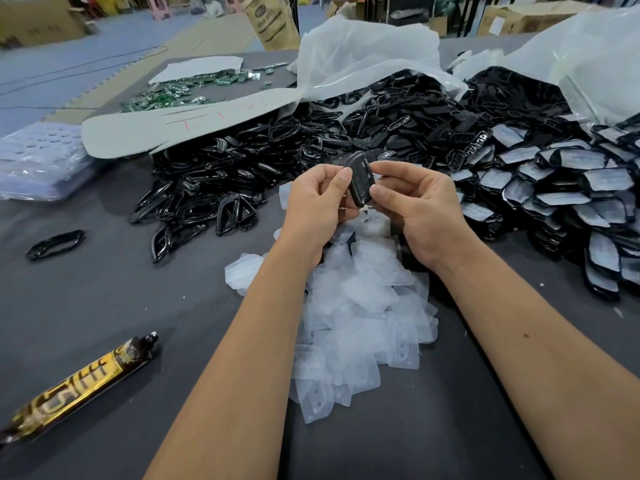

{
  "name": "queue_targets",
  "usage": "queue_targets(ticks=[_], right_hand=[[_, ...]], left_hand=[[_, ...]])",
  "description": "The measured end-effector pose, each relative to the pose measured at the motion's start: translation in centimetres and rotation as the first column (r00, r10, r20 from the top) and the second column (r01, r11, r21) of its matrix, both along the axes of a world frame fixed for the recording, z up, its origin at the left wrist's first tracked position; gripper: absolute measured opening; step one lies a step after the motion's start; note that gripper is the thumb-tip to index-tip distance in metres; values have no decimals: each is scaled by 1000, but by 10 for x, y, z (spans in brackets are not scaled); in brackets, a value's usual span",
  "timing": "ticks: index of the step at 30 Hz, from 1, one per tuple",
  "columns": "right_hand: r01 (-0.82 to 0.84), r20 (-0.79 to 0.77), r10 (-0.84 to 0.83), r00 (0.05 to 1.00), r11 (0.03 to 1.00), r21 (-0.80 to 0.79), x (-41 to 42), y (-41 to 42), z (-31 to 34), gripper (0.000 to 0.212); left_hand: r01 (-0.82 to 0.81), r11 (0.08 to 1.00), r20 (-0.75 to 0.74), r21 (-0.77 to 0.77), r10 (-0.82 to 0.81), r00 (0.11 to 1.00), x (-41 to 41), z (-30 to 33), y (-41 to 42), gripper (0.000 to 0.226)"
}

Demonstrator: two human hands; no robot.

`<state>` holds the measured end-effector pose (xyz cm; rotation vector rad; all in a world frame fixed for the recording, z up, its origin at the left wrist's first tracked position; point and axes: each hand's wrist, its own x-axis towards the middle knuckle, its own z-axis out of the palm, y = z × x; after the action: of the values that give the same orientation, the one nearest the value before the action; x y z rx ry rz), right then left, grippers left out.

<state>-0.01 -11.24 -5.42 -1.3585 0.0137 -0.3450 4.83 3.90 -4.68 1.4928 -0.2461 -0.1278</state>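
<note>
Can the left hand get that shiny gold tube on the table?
Probably yes, once it lets go: the left hand and right hand both pinch the black key case. The gold tube lies alone on that side, nothing between.

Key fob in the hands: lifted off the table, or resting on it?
Lifted. The left hand and right hand pinch the key fob by its edges, above the clear pads.

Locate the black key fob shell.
Head view, centre: the black key fob shell is pinched between left hand and right hand, above the clear plastic pieces.
</note>
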Motion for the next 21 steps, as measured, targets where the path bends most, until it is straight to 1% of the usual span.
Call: queue_targets(ticks=[2,5,8,10,13,16,18,21], right_hand=[[-11,7,11,1000,1000,-13,-1,-2,0,30],[-53,7,53,999,998,20,-1,-3,1,33],[-62,-43,64,997,997,44,1,-3,1,32],[-32,-63,34,997,999,42,2,-1,1,29],[30,-41,-29,999,999,12,2,2,1,29],[70,-17,-70,997,998,5,1,2,1,30],[58,-18,-57,998,998,25,0,0,3,31],[-18,-33,21,999,996,82,-2,-3,5,32]], left_hand=[[24,1000,-5,16,-24,1000,0,0,0,18],[63,998,-44,-14,-63,997,0,0,0,22],[42,999,-58,-11,-43,997,-1,0,0,22],[24,1000,-18,13,-23,1000,-2,-1,-1,21],[-6,1000,29,29,6,1000,-4,-2,-1,17],[10,1000,-3,-3,-10,1000,-4,-2,4,11],[45,998,-31,-39,-46,998,-4,-1,7,12],[88,993,-49,-80,-93,994,-3,0,8,13]])
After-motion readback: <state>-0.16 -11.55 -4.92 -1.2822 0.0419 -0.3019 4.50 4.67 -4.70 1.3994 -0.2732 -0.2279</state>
